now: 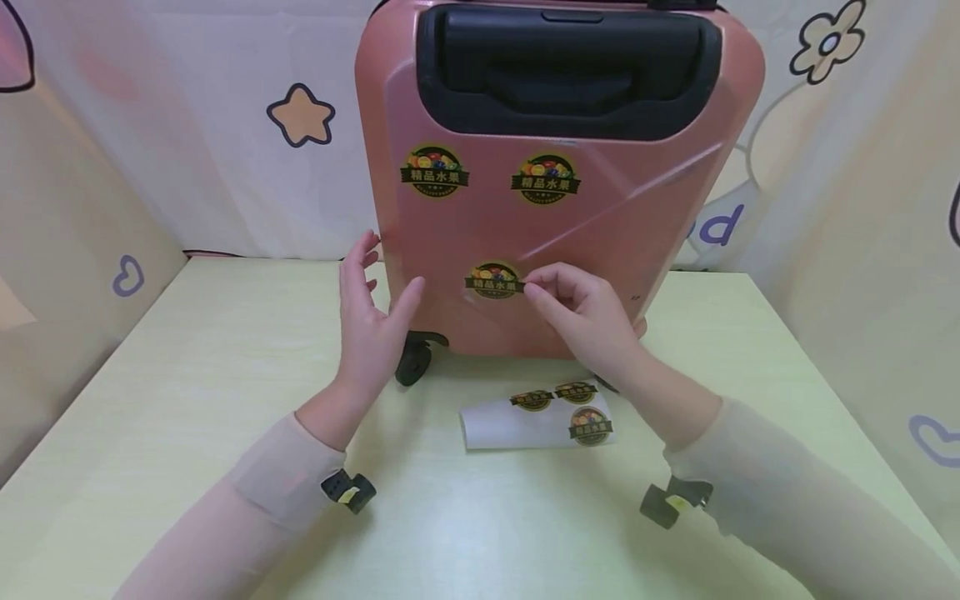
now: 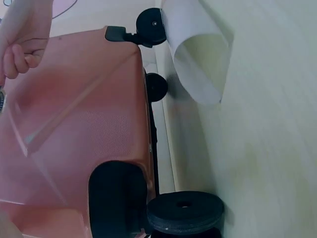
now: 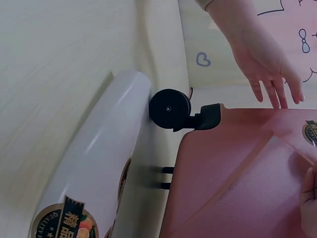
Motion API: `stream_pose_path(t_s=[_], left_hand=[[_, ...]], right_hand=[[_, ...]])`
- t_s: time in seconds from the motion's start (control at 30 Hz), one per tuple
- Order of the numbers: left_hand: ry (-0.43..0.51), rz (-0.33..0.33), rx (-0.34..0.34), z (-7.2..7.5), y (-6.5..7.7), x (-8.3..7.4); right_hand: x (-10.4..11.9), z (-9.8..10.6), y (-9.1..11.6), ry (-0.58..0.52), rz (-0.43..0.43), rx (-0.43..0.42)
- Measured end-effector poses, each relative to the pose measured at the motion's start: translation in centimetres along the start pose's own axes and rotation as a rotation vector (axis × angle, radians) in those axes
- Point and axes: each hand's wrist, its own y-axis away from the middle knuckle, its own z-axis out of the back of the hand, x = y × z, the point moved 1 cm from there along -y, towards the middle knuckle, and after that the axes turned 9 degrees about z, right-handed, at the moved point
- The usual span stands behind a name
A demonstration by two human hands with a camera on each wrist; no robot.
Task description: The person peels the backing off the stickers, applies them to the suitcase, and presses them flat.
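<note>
A pink suitcase (image 1: 600,225) stands upright with two round fruit stickers, a left one (image 1: 435,172) and a right one (image 1: 546,178), on its upper front. Lower down, my right hand (image 1: 592,312) pinches the right end of a third fruit sticker (image 1: 495,281) between thumb and forefinger, right at the suitcase's face. My left hand (image 1: 372,321) is beside the suitcase's lower left edge, its fingers spread and nothing held. In the right wrist view that left hand (image 3: 267,62) reaches down to the suitcase's side edge.
A curled white sticker sheet (image 1: 495,427) with several fruit stickers lies on the table (image 1: 225,375) before the suitcase. A black caster wheel (image 1: 413,360) stands at the lower left corner. Behind hangs a printed cloth (image 1: 225,167).
</note>
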Motion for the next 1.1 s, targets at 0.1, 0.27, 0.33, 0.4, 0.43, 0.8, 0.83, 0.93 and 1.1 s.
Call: stream_pose_path(t_s=[0.1,0.27,0.33,0.4,0.43,0.8,0.83,0.93,1.1], left_hand=[[0.011,0.043,0.049,-0.1,-0.1,-1.5],[0.007,0.087,0.101,-0.5,-0.4,-3.4],[0.025,0.090,0.114,-0.8,-0.7,-3.5],[0.048,0.086,0.119,-1.0,-1.0,-3.5],[0.061,0.083,0.120,-1.1,-1.1,-3.5],[0.047,0.064,0.080,-1.7,-2.1,-3.4],[0.049,0.065,0.079,-1.7,-2.1,-3.4],[0.056,0.075,0.075,-1.8,-2.2,-3.4],[0.068,0.095,0.071,-1.8,-2.4,-3.6]], right_hand=[[0.2,-0.1,-0.4,-0.019,0.000,-0.002],[0.5,-0.2,-1.1,-0.056,0.015,0.000],[0.6,-0.3,-1.3,-0.061,0.023,0.003],[0.6,-0.3,-1.6,-0.066,0.025,0.002],[0.6,-0.3,-1.7,-0.066,0.025,0.000],[1.0,-0.4,-2.5,-0.079,0.029,-0.017],[1.0,-0.4,-2.5,-0.078,0.029,-0.018],[1.0,-0.5,-2.6,-0.075,0.030,-0.022],[0.9,-0.6,-2.8,-0.076,0.033,-0.028]])
